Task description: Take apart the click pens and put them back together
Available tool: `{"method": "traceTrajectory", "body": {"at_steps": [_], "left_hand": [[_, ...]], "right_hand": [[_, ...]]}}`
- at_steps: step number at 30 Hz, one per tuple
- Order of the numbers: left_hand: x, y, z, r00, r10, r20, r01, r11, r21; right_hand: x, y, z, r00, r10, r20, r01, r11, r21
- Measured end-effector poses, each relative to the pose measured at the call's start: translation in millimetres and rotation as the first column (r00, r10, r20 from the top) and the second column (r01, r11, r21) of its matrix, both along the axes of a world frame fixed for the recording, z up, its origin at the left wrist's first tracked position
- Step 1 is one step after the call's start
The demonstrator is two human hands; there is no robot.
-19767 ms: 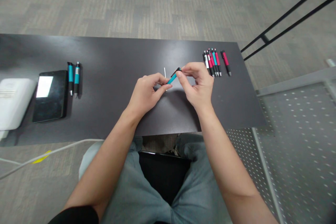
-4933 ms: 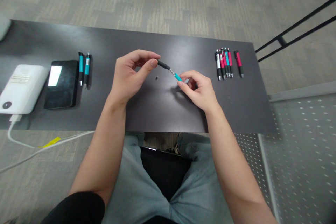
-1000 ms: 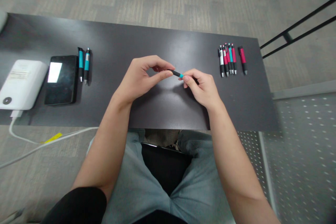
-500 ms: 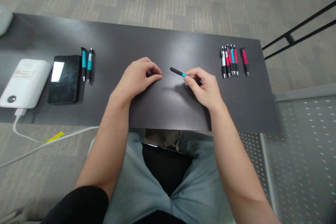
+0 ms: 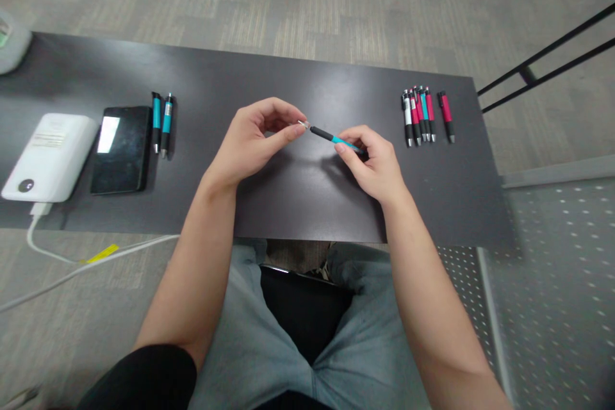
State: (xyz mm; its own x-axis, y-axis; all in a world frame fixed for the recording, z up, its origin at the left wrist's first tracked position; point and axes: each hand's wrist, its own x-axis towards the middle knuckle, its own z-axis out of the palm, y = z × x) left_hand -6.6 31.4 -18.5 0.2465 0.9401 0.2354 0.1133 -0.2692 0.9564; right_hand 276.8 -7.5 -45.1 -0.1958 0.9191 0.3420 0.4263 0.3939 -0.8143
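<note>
Over the middle of the table, my right hand (image 5: 369,157) pinches a teal pen (image 5: 342,141) by its barrel, the black grip end pointing left. Between the thumb and fingertips of my left hand (image 5: 262,136) is a small silvery pen tip (image 5: 303,124). Its exact shape is partly hidden by the fingers. The pen tip and the end of the black grip are very close; whether they touch I cannot tell. The rear of the pen is covered by my right hand.
Several red, white and teal pens (image 5: 423,115) lie in a row at the right, with a red pen (image 5: 446,116) beside them. At the left are two teal pens (image 5: 166,125), a black phone (image 5: 121,150) and a white power bank (image 5: 48,157) with a cable (image 5: 96,269).
My left hand has lifted from the tabletop, and the silvery pen tip now shows in its fingers, close to the pen. More of the pen's teal barrel shows in my right hand.
</note>
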Motion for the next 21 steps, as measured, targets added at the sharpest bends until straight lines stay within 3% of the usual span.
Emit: {"method": "traceTrajectory", "body": {"at_steps": [21], "left_hand": [[1.6,-1.4,3.9,0.998,-0.026,-0.055,0.026,1.0,0.008]], "right_hand": [[0.5,-0.8,1.9,1.0,-0.014,0.018,0.014,1.0,0.023]]}}
